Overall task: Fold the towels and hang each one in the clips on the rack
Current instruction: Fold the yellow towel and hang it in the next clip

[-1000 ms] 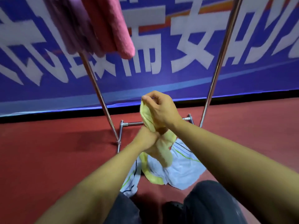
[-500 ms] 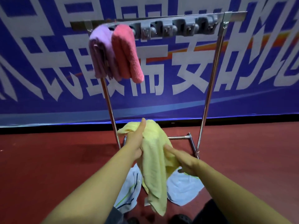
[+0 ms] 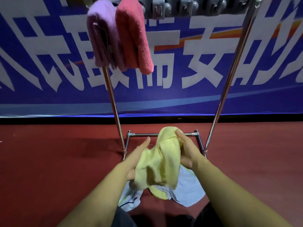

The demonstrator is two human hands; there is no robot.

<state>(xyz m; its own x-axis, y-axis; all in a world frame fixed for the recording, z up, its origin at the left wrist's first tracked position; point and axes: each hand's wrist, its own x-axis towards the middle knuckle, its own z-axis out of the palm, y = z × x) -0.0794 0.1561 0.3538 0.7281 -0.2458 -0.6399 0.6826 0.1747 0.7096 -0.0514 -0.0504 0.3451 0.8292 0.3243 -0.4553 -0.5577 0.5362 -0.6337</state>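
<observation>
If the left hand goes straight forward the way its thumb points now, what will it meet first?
Probably the low crossbar of the rack's base, which lies just beyond the left hand and its thumb tip. Depth is unclear from one view; the hand may pass above it. The yellow towel stays beside this line.

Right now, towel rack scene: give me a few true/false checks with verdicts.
1. Both hands, left hand and right hand, hold the yellow towel. True.
2. Three towels hang on the rack. False: two, the purple towel and the pink towel.
3. The pink towel hangs right of the purple one. True.
4. The floor under the hands is bare. False: a light blue towel lies there.
</observation>
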